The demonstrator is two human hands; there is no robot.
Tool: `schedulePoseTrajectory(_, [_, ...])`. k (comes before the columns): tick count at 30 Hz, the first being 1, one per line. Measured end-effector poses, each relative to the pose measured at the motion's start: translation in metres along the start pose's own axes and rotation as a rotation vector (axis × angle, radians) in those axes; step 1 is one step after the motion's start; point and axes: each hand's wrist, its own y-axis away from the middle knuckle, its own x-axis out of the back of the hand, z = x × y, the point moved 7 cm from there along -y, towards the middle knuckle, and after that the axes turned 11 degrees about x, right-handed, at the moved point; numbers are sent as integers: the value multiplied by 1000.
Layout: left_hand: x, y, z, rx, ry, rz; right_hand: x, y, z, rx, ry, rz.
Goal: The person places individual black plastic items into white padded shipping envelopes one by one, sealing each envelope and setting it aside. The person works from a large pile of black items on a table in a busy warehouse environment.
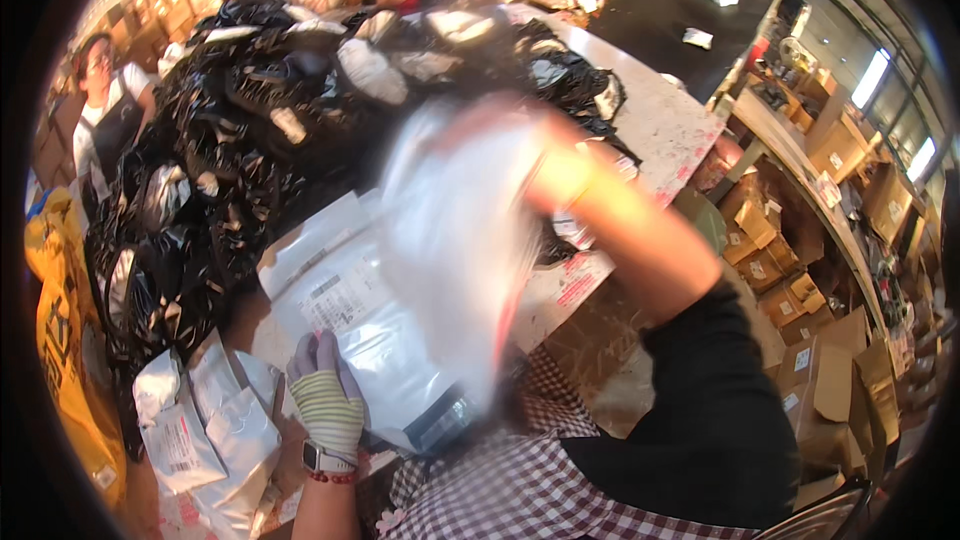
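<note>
A large white plastic mailer [356, 315] with a printed label lies on the table before me. My left hand [326, 394], in a striped knit glove with pale fingers, rests at its left edge; whether the fingers grip it is unclear. My right hand [495, 124] is raised above the mailer, strongly blurred, with a whitish translucent plastic sheet or bag [457, 240] hanging from it over the mailer's right side. White plastic parcels [232, 427] sit left of my left hand. Behind them rises a heap of black plastic parcels [217, 202] mixed with some white ones.
A yellow woven sack [67, 345] stands at the far left. One person [112, 101] is beyond the heap at left, others at the far side. A dark conveyor belt [667, 22] runs at upper right; cardboard boxes [814, 367] are piled right. The table edge [660, 199] is nearby.
</note>
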Motion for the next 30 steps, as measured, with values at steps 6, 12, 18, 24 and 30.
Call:
schedulePoseTrajectory(6, [-6, -4, 13, 64, 24, -211, 250, 58, -44, 421, -395, 1241])
schedulePoseTrajectory(12, [-13, -5, 27, 49, 46, -476, 52, -5, 53, 99, 532, 173])
schedulePoseTrajectory(18, [-13, -14, 31, -18, -6, -398, -9, -70, 110, 277, 1352, -196])
schedulePoseTrajectory(24, [-1, -8, 23, -21, 111, -253, -31, -58, 13, 285, 1311, 166])
schedulePoseTrajectory(30, [-16, -4, -5, 422, 1356, -334, -186, 111, 9, 800, 1109, -315])
